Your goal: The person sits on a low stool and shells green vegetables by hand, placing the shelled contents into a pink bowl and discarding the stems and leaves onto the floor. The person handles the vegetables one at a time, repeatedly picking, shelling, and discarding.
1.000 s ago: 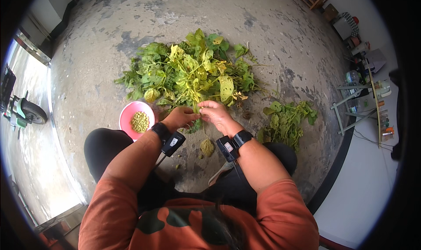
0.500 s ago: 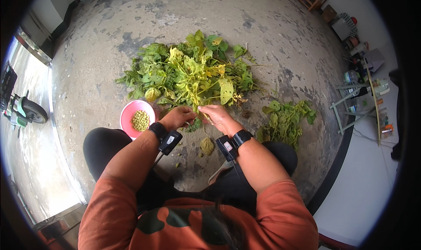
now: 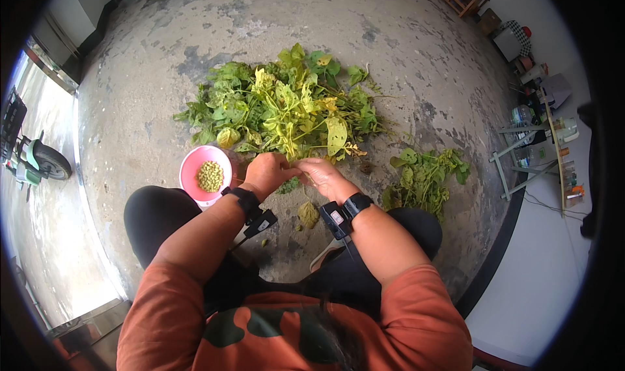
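Note:
My right hand (image 3: 323,177) is closed on a leafy yellow-green bean plant (image 3: 290,131), whose foliage stretches away over a heap of similar plants (image 3: 228,87). Close against it, my left hand (image 3: 265,173) has its fingers bent in a pinch at the plant's near end. Whatever sits between those left fingertips is hidden by the hand. To the left of my left hand stands a pink bowl (image 3: 188,177) with pale green shelled beans (image 3: 210,176) in it.
A smaller bunch of plants (image 3: 426,182) lies on the concrete floor to the right. One loose leaf (image 3: 308,215) is between my knees. A folding-leg table (image 3: 558,153) with bottles stands far right. A two-wheeler (image 3: 39,159) is at the far left.
My left hand has rolled over, its back now turned up, and has come closer to the right hand's fingers. The right hand stays nearly in place on the plant.

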`<state>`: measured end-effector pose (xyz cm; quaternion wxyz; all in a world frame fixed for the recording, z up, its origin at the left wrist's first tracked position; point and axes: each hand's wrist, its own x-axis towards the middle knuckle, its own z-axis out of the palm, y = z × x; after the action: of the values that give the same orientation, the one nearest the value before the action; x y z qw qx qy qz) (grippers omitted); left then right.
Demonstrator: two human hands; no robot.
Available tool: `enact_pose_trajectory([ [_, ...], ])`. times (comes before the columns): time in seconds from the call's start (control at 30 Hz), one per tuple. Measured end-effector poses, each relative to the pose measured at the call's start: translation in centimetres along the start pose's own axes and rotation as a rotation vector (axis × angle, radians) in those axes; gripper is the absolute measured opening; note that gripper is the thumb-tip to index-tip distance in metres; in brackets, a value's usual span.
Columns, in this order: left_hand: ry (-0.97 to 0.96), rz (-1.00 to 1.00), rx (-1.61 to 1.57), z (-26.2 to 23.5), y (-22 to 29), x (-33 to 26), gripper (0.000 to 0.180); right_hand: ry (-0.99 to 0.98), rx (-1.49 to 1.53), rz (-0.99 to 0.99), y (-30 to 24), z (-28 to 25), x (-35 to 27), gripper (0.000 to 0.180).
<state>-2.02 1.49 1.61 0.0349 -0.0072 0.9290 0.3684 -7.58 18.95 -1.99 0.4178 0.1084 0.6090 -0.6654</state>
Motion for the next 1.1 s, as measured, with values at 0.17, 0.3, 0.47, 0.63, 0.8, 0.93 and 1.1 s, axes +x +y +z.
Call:
enact_pose_trajectory([
  [0.17,-0.09,0.042,-0.021,0.4,-1.2,0.8,0.026,0.014,-0.039,-0.021,0.4,0.6,0.3,0.012],
  [0.3,-0.133,0.033,-0.064,1.1,-2.2,1.4,0.025,0.029,-0.065,0.002,0.1,0.4,0.6,0.011],
  [0.47,-0.101,0.037,-0.17,2.3,-2.7,1.7,0.028,0.053,-0.068,0.008,0.0,0.0,1.5,0.014],
  [0.63,-0.119,-0.011,-0.247,3.5,-3.3,2.4,0.027,0.138,-0.095,-0.021,0.1,0.3,2.4,0.016],
  [0.8,-0.181,-0.043,-0.288,3.4,-3.4,3.2,0.027,0.143,0.008,-0.001,0.1,0.1,3.1,0.015],
  [0.93,-0.294,-0.248,-0.525,2.6,-3.2,3.6,0.031,0.103,0.091,0.028,0.0,-0.6,3.7,0.012],
  [1.1,-0.34,-0.492,-0.907,2.8,-4.0,3.9,0.03,0.003,0.172,0.012,-0.5,-1.0,3.5,0.013],
])
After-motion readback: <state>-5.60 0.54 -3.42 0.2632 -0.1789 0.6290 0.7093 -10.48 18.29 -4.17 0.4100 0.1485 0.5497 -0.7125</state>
